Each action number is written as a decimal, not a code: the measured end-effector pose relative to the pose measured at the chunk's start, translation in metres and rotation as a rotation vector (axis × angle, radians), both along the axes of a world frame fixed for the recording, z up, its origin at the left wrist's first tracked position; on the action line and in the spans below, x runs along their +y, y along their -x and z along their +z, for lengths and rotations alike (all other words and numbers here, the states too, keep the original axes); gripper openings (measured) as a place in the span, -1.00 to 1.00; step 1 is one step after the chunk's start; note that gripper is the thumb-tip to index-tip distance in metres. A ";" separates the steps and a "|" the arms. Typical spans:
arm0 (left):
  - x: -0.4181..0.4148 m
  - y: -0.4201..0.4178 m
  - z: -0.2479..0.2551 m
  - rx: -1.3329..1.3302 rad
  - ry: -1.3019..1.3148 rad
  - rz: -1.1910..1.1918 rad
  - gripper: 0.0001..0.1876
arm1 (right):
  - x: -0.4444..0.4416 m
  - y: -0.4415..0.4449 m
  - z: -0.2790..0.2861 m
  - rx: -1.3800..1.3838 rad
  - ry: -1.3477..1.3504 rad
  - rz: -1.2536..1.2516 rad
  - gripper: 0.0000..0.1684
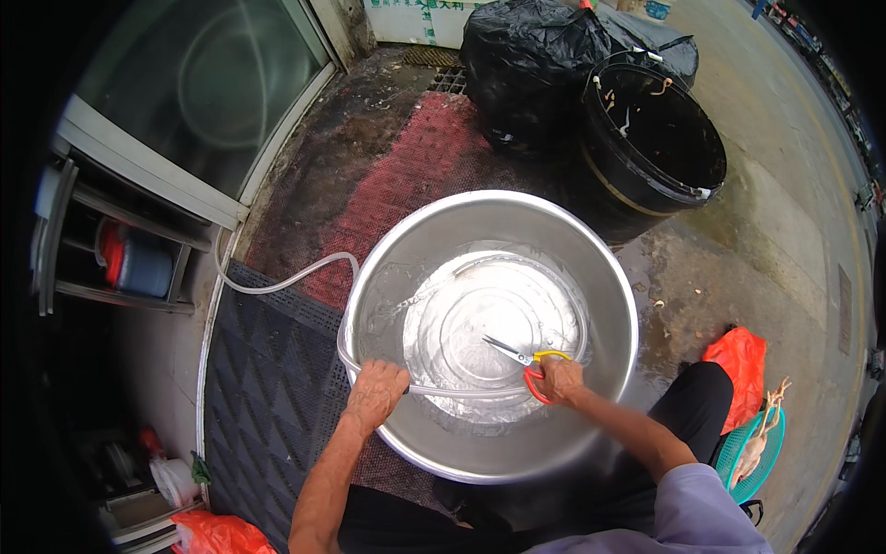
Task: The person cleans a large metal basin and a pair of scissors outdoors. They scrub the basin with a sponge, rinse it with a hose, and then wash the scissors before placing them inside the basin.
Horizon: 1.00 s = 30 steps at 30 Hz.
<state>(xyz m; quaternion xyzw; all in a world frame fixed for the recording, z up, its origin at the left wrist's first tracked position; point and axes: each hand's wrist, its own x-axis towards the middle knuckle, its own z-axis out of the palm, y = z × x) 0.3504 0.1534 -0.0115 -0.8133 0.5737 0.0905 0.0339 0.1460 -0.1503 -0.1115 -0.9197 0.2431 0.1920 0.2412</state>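
A large round metal basin (602,277) stands on the ground before me with water in its bottom. My left hand (377,393) is closed around a clear plastic hose (304,280) at the basin's near left rim. From there the hose runs across the near side and curves round inside the basin. My right hand (559,377) holds scissors (518,354) with one red and one yellow handle loop, over the near right part of the basin. Their tips point up and left, and the blades look slightly apart.
Behind the basin stand a black bin (623,187) and a black plastic bag (533,62). At right a teal basket (744,478) holds a plucked bird (751,457), beside a red plastic bag (744,367). A dark rubber mat (263,388) and glass door (208,83) are at left.
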 end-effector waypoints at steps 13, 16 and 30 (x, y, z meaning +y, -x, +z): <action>-0.038 0.035 -0.001 0.056 0.022 0.086 -0.95 | 0.093 -0.030 0.039 -0.100 -0.411 -0.194 -0.38; -0.038 0.052 0.004 0.109 -0.033 0.050 -0.95 | 0.113 -0.031 0.045 -0.041 -0.378 -0.277 -0.33; 0.035 0.043 0.020 0.546 -0.171 0.088 -0.94 | 0.079 0.002 -0.027 -0.050 -0.167 -0.388 -0.48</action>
